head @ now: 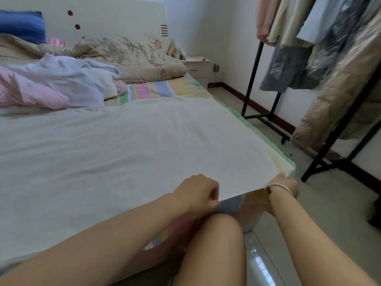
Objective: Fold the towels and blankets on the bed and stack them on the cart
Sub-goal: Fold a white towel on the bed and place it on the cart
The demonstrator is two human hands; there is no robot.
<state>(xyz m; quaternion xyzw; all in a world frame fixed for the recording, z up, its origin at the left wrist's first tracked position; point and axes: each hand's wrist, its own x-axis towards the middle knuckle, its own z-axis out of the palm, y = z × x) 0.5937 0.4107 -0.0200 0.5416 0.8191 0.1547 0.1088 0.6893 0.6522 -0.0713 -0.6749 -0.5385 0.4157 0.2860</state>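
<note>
The white blanket point(127, 145) lies spread flat on the bed point(160, 89), its length running leftward from both hands. The right hand point(285, 183) pinches the near right corner; the left hand point(196, 193), fingers curled, grips the near edge just beside it

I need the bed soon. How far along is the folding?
Nothing folded or stacked shows; no cart is in view. The left hand and right hand grip the near edge of a white blanket spread on the bed. The pink and white pile behind it lies unfolded.
</note>
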